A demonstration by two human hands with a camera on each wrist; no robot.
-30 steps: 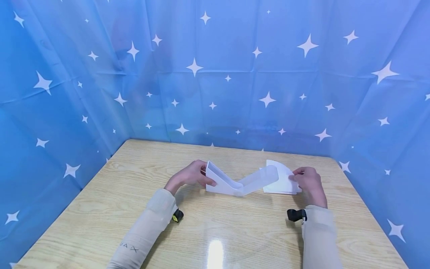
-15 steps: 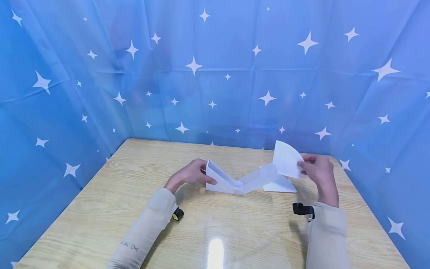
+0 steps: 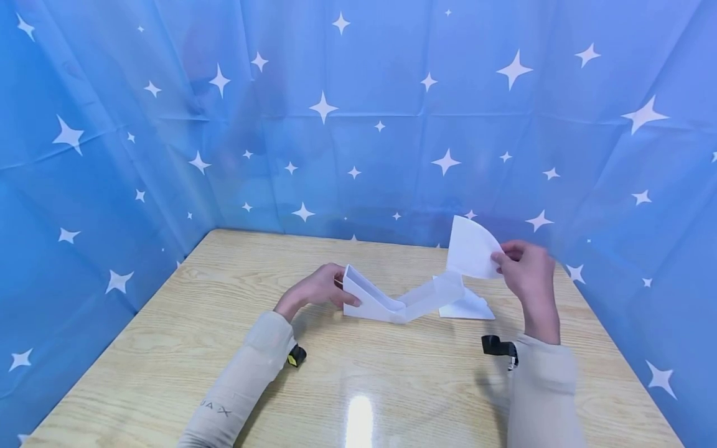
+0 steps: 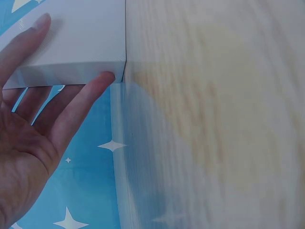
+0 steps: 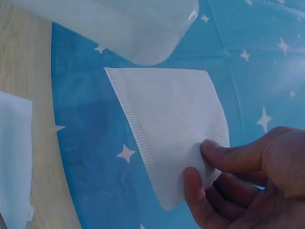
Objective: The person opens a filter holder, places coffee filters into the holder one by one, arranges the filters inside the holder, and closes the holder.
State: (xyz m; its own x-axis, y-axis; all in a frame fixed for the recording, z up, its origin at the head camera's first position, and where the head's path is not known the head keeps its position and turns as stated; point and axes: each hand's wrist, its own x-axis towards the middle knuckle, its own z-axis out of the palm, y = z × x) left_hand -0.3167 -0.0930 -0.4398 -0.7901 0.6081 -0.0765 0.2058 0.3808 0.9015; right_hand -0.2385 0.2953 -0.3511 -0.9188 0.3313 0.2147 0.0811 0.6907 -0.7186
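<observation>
My left hand (image 3: 323,286) grips the tall end of a white wedge-shaped box (image 3: 366,303), which stands on the table. In the left wrist view the thumb lies on one face of the box (image 4: 83,45) and a fingertip touches its narrow edge. A translucent lid (image 3: 422,302) tilts up to the right from the box's low end. My right hand (image 3: 528,269) pinches a white paper coffee filter (image 3: 472,247) between thumb and fingers, raised behind the lid's tip. The filter's crimped seam (image 5: 133,126) shows in the right wrist view. Beneath it, more white filter paper (image 3: 470,308) lies on the table.
The wooden table (image 3: 358,361) reaches back to a blue curtain (image 3: 381,143) with white stars. Black wrist cameras sit by the left cuff (image 3: 297,356) and right cuff (image 3: 497,346).
My right hand has lifted one coffee filter off those on the table, up and then slightly left toward the lid. The left hand and the box have stayed in place.
</observation>
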